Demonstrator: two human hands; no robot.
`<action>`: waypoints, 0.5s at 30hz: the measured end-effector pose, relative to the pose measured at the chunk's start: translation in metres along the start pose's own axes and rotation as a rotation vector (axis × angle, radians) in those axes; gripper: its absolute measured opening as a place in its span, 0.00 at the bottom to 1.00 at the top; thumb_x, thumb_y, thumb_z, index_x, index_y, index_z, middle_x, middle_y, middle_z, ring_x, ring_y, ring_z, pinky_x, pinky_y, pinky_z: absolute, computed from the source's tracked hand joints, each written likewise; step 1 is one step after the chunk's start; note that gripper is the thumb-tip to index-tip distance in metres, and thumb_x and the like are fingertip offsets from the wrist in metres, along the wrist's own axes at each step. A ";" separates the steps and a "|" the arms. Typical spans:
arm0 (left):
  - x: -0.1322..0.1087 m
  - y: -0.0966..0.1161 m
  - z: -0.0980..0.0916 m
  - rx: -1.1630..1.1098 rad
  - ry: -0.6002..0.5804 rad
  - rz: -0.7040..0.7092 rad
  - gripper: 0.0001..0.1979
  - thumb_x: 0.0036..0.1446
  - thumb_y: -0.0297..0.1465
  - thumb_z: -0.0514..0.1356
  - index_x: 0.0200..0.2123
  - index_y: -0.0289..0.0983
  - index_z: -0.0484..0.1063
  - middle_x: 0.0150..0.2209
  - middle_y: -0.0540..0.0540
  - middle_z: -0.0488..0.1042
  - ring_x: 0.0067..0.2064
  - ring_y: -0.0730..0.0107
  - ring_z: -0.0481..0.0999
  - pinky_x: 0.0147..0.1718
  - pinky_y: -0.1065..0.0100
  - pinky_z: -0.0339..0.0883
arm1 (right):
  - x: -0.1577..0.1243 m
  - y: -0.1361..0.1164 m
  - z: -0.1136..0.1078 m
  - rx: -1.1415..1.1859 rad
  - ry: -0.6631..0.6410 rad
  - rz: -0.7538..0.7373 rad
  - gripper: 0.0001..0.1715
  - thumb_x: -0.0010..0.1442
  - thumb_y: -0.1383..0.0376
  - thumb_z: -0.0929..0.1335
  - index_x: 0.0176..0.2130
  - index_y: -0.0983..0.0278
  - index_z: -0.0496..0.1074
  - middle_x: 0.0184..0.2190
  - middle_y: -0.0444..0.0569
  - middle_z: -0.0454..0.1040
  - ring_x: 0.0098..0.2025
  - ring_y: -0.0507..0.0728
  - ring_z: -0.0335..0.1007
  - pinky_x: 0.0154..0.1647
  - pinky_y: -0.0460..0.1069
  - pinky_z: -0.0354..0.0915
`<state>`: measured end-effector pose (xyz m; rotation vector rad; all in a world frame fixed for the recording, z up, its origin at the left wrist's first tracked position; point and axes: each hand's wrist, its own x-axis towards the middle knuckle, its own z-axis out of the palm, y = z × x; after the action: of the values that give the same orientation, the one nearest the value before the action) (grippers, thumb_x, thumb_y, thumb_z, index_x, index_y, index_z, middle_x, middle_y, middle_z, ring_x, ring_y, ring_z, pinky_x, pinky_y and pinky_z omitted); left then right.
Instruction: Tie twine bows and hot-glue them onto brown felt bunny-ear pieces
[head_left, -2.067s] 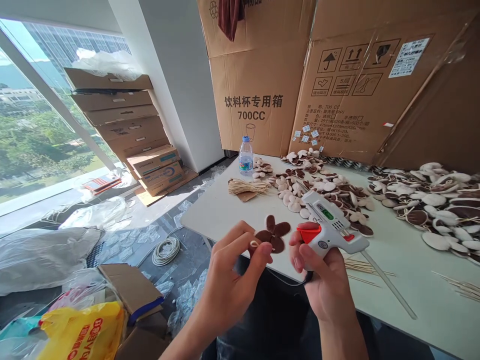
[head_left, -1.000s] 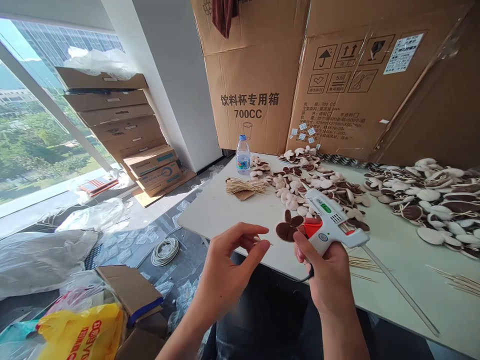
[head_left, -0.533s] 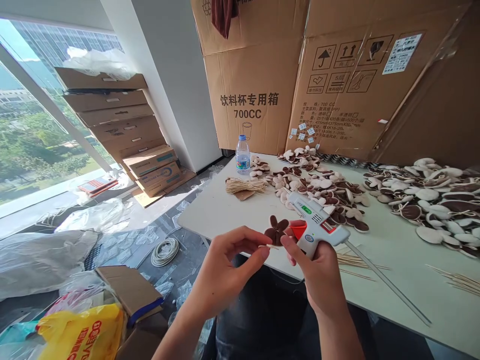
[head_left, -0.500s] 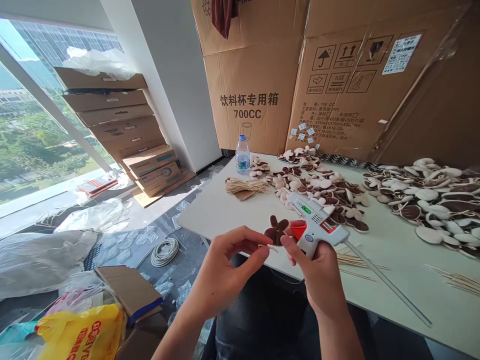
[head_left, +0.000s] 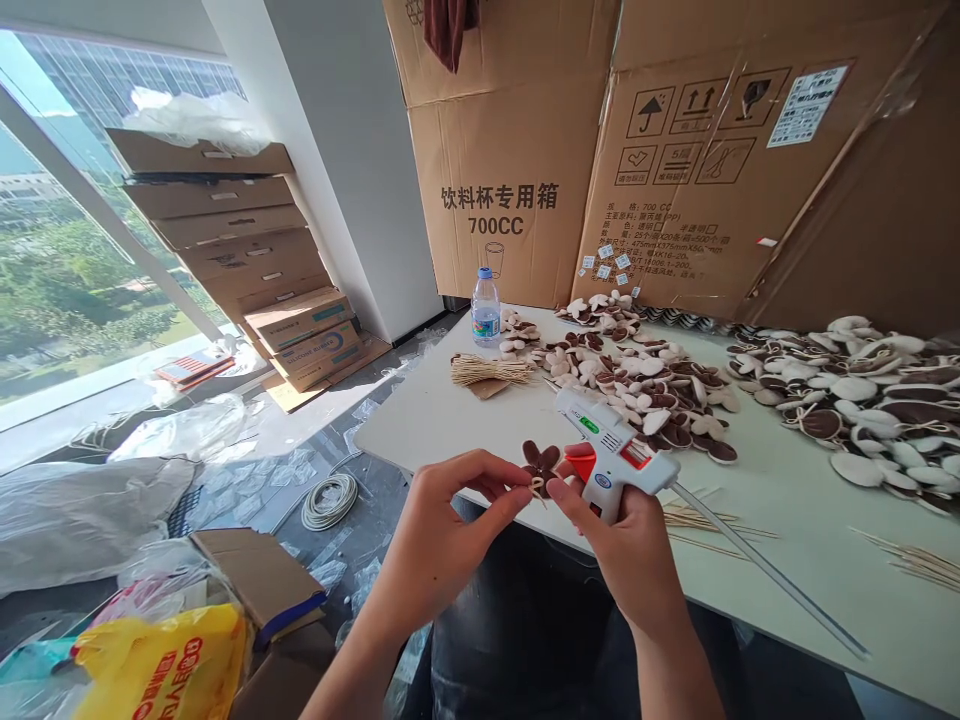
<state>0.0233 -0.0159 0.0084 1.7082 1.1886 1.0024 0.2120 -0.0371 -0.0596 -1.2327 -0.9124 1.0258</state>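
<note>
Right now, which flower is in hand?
The brown flower between the left hand and right hand, beside the glue gun, cream bow at its lower petals; the other flowers lie heaped on the table.

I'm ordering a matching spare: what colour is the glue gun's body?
The glue gun's body is white, showing best in the head view.

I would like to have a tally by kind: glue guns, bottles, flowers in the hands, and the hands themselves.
Glue gun: 1
Bottle: 1
Brown flower in the hands: 1
Hands, left hand and right hand: 2
Total: 5
</note>
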 end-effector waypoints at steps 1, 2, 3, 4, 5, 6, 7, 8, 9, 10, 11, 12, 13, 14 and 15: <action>0.001 0.000 0.000 0.022 0.003 0.014 0.02 0.66 0.32 0.72 0.40 0.45 0.87 0.36 0.52 0.86 0.40 0.66 0.83 0.46 0.65 0.73 | 0.000 0.000 0.000 0.012 -0.012 -0.002 0.28 0.61 0.49 0.82 0.54 0.57 0.77 0.43 0.47 0.84 0.47 0.61 0.81 0.54 0.56 0.77; 0.001 0.000 0.000 0.040 0.008 0.027 0.03 0.66 0.31 0.71 0.39 0.46 0.87 0.36 0.52 0.86 0.39 0.66 0.82 0.45 0.65 0.72 | -0.001 -0.001 0.001 0.022 -0.023 -0.005 0.28 0.61 0.49 0.82 0.53 0.57 0.77 0.42 0.47 0.83 0.47 0.61 0.82 0.55 0.56 0.77; 0.001 0.000 0.000 0.054 0.012 0.036 0.03 0.66 0.31 0.71 0.39 0.46 0.87 0.36 0.52 0.86 0.39 0.66 0.82 0.43 0.65 0.71 | -0.001 -0.001 0.001 0.027 -0.036 -0.008 0.28 0.61 0.49 0.82 0.53 0.57 0.76 0.42 0.47 0.83 0.48 0.62 0.82 0.54 0.56 0.77; 0.002 0.001 0.000 0.064 0.015 0.041 0.03 0.66 0.31 0.71 0.39 0.46 0.88 0.36 0.52 0.85 0.39 0.66 0.81 0.42 0.65 0.70 | -0.001 -0.001 0.001 0.031 -0.046 -0.010 0.28 0.61 0.48 0.82 0.53 0.58 0.77 0.41 0.48 0.83 0.48 0.63 0.82 0.54 0.56 0.78; 0.002 0.001 0.000 0.071 0.015 0.046 0.04 0.66 0.31 0.71 0.39 0.46 0.88 0.36 0.51 0.85 0.39 0.66 0.81 0.41 0.65 0.69 | -0.002 -0.001 0.001 0.035 -0.058 -0.009 0.28 0.61 0.48 0.82 0.53 0.58 0.77 0.41 0.48 0.82 0.49 0.63 0.82 0.53 0.56 0.78; 0.002 0.002 0.000 0.076 0.013 0.049 0.04 0.66 0.31 0.71 0.39 0.45 0.88 0.36 0.51 0.85 0.38 0.65 0.80 0.40 0.65 0.69 | -0.002 -0.001 0.001 0.039 -0.067 -0.004 0.29 0.60 0.48 0.82 0.53 0.58 0.77 0.41 0.48 0.82 0.49 0.63 0.82 0.53 0.56 0.78; 0.002 0.003 0.000 0.079 0.010 0.051 0.04 0.66 0.31 0.71 0.38 0.45 0.88 0.36 0.50 0.84 0.38 0.65 0.80 0.40 0.65 0.69 | -0.003 -0.001 0.001 0.042 -0.073 0.002 0.29 0.60 0.48 0.82 0.53 0.58 0.77 0.41 0.48 0.82 0.48 0.63 0.82 0.52 0.56 0.78; 0.002 0.003 0.000 0.081 0.006 0.051 0.04 0.66 0.31 0.71 0.38 0.45 0.88 0.36 0.50 0.84 0.38 0.65 0.79 0.40 0.64 0.69 | -0.003 -0.001 0.002 0.046 -0.076 0.010 0.30 0.60 0.47 0.82 0.53 0.58 0.77 0.41 0.48 0.82 0.46 0.62 0.82 0.53 0.56 0.78; 0.002 0.004 0.000 0.084 0.002 0.049 0.04 0.66 0.31 0.71 0.38 0.45 0.88 0.36 0.50 0.84 0.39 0.64 0.79 0.41 0.64 0.69 | -0.004 -0.001 0.002 0.050 -0.079 0.018 0.30 0.59 0.47 0.82 0.53 0.58 0.77 0.40 0.47 0.82 0.44 0.60 0.81 0.53 0.55 0.78; 0.002 0.004 0.000 0.087 0.001 0.046 0.04 0.66 0.32 0.70 0.38 0.45 0.88 0.37 0.49 0.84 0.39 0.64 0.79 0.41 0.64 0.69 | -0.004 -0.001 0.002 0.055 -0.079 0.025 0.30 0.59 0.47 0.83 0.53 0.58 0.77 0.40 0.47 0.82 0.43 0.59 0.81 0.52 0.55 0.79; 0.002 0.003 0.000 0.091 0.000 0.042 0.04 0.66 0.32 0.70 0.38 0.45 0.88 0.37 0.49 0.84 0.39 0.64 0.79 0.41 0.64 0.69 | -0.004 -0.001 0.002 0.059 -0.077 0.029 0.30 0.59 0.47 0.83 0.53 0.58 0.78 0.40 0.46 0.82 0.42 0.59 0.80 0.52 0.55 0.79; 0.002 0.003 0.000 0.094 -0.001 0.037 0.04 0.66 0.32 0.70 0.38 0.45 0.88 0.37 0.49 0.84 0.39 0.63 0.79 0.41 0.64 0.69 | -0.004 -0.001 0.003 0.062 -0.075 0.031 0.30 0.59 0.47 0.83 0.53 0.58 0.78 0.39 0.46 0.82 0.42 0.59 0.80 0.52 0.55 0.79; 0.002 0.002 0.000 0.097 0.000 0.033 0.04 0.67 0.33 0.70 0.38 0.45 0.88 0.37 0.50 0.84 0.40 0.63 0.79 0.41 0.64 0.69 | -0.005 -0.002 0.003 0.066 -0.076 0.032 0.30 0.59 0.47 0.83 0.53 0.58 0.78 0.39 0.47 0.82 0.42 0.59 0.80 0.52 0.55 0.79; 0.002 0.001 0.000 0.096 0.003 0.031 0.04 0.67 0.33 0.70 0.39 0.46 0.87 0.37 0.50 0.84 0.39 0.64 0.80 0.41 0.64 0.69 | -0.005 -0.002 0.003 0.067 -0.077 0.034 0.30 0.59 0.47 0.82 0.53 0.58 0.78 0.39 0.47 0.83 0.42 0.59 0.81 0.52 0.55 0.79; 0.002 0.000 0.000 0.094 0.007 0.027 0.03 0.67 0.33 0.71 0.39 0.46 0.87 0.36 0.51 0.84 0.39 0.64 0.80 0.42 0.64 0.69 | -0.005 -0.002 0.003 0.065 -0.077 0.035 0.30 0.59 0.47 0.82 0.53 0.58 0.78 0.39 0.47 0.83 0.42 0.60 0.81 0.53 0.55 0.79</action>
<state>0.0241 -0.0141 0.0085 1.7995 1.2372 0.9836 0.2083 -0.0410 -0.0570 -1.1654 -0.9123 1.1289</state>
